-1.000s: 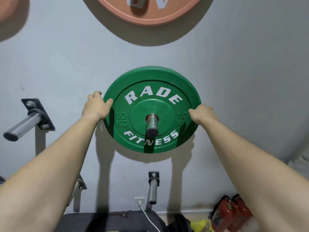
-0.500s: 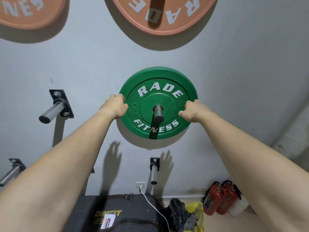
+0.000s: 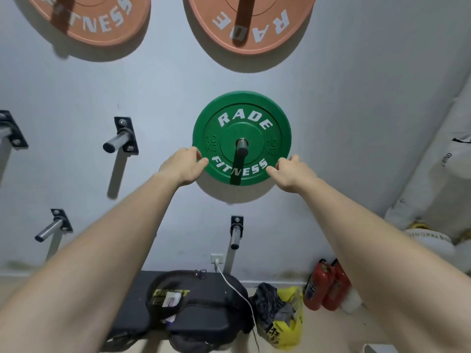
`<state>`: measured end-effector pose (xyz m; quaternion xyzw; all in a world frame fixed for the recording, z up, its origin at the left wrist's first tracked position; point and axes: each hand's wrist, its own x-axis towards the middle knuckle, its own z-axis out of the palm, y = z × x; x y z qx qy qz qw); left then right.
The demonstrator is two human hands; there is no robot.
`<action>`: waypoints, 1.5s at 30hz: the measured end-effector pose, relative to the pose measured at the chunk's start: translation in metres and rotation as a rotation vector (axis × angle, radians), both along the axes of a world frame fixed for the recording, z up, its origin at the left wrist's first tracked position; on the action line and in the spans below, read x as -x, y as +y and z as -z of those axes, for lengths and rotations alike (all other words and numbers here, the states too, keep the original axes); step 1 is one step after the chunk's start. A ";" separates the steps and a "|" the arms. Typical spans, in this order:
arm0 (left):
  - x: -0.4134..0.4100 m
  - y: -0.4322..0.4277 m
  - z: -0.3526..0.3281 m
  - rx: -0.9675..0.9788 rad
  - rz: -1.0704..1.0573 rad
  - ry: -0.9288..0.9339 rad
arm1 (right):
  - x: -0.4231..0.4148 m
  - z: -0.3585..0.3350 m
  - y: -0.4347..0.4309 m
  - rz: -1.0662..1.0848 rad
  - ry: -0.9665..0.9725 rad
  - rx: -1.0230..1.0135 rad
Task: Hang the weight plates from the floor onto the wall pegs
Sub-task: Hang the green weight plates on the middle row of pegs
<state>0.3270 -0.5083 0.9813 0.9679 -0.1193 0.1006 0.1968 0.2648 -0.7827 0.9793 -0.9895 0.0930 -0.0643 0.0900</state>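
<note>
A green 10 kg weight plate (image 3: pixel 242 118) marked RADE FITNESS hangs flat against the wall on a steel peg (image 3: pixel 241 146) through its centre hole. My left hand (image 3: pixel 182 166) is at the plate's lower left rim, fingers loosely curled, thumb tip at the edge. My right hand (image 3: pixel 290 173) is at the lower right rim, fingers loosely curled, with nothing held. Two salmon-coloured plates (image 3: pixel 251 24) (image 3: pixel 89 19) hang on pegs higher up.
Bare steel pegs stick out of the wall at mid left (image 3: pixel 119 140), lower left (image 3: pixel 52 229), far left (image 3: pixel 10 133) and below the green plate (image 3: pixel 235 234). On the floor lie a black bag (image 3: pixel 193 309), a yellow bag (image 3: pixel 288 317) and red fire extinguishers (image 3: pixel 326 284).
Both hands slid down from the plate's sides to its lower rim and loosened their grip. The view has pulled back from the wall, and the plate stays on its peg.
</note>
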 end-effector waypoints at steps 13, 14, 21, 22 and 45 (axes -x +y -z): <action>0.232 0.040 0.026 -0.052 0.140 0.080 | 0.213 0.035 0.054 0.089 0.009 -0.074; 0.245 0.050 0.027 -0.057 0.140 0.087 | 0.224 0.035 0.063 0.105 0.028 -0.085; 0.287 0.123 0.022 -0.110 0.129 0.095 | 0.264 0.032 0.130 0.045 0.047 -0.155; 0.292 0.143 0.023 -0.105 0.139 0.096 | 0.271 0.032 0.149 0.044 0.032 -0.162; 0.364 0.387 0.252 -0.084 0.105 0.451 | 0.350 0.266 0.420 -0.072 0.332 -0.128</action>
